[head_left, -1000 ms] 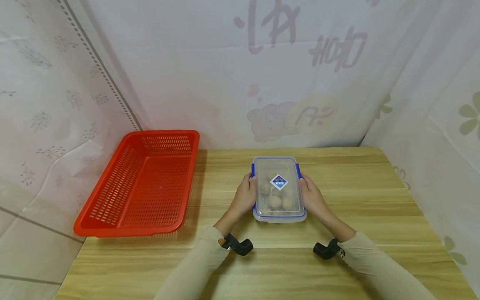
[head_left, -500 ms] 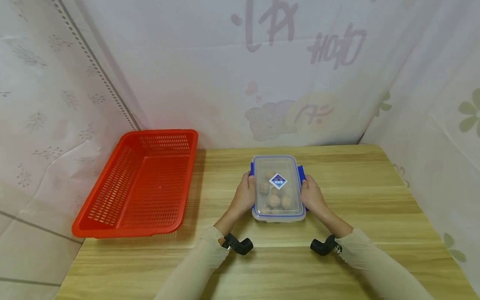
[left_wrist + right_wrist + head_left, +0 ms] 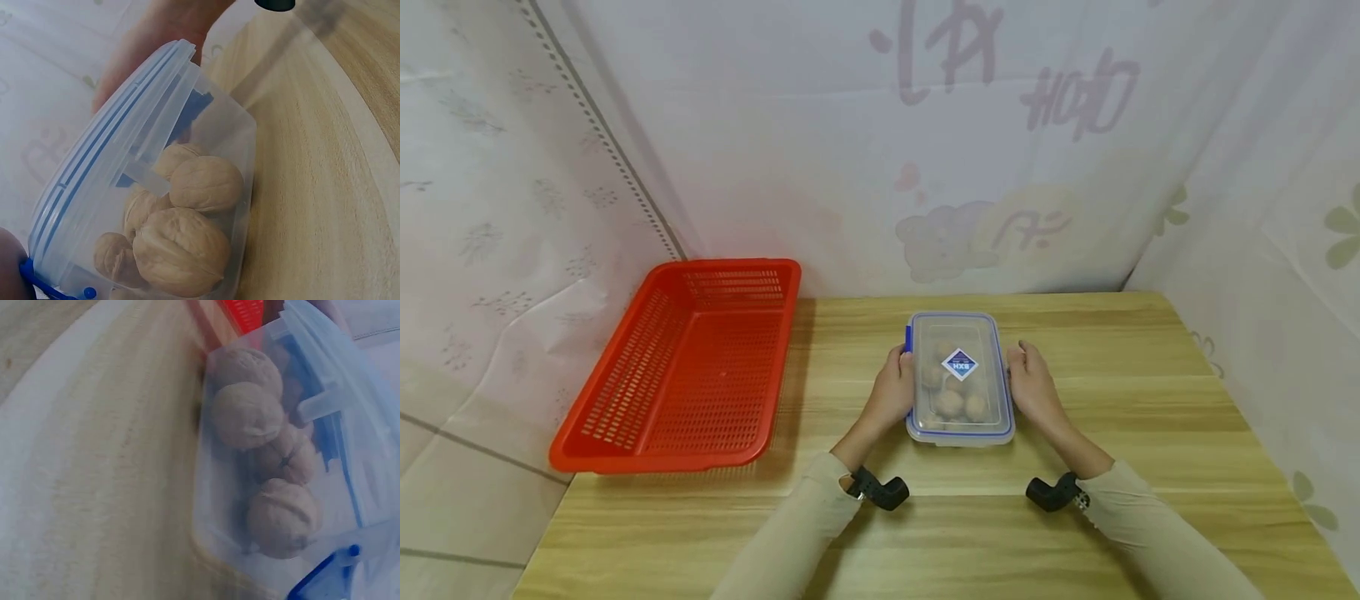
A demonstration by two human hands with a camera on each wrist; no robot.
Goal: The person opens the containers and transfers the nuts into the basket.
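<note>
A clear plastic food container [image 3: 970,333] with a blue-edged lid and a diamond label lies on the table. Through its wall several walnuts [image 3: 181,250] show. My left hand [image 3: 891,387] holds the left side, thumb at the lid's edge near the blue left latch [image 3: 909,337]. On the other side, my right hand [image 3: 1033,387] is beside the right wall, its thumb off the lid; its fingertips are partly hidden. In the right wrist view a blue latch [image 3: 325,578] sticks out from the lid's edge.
A red perforated plastic basket [image 3: 722,375] with nothing in it stands at the left of the wooden table [image 3: 1112,400]. Printed cloth [image 3: 820,150] hangs behind and at both sides. Each wrist wears a black camera mount [image 3: 887,493].
The right-side latch swings outward off the lid and then drops out of sight in the head view. My right thumb has come away from the lid's edge. The left hand stays put.
</note>
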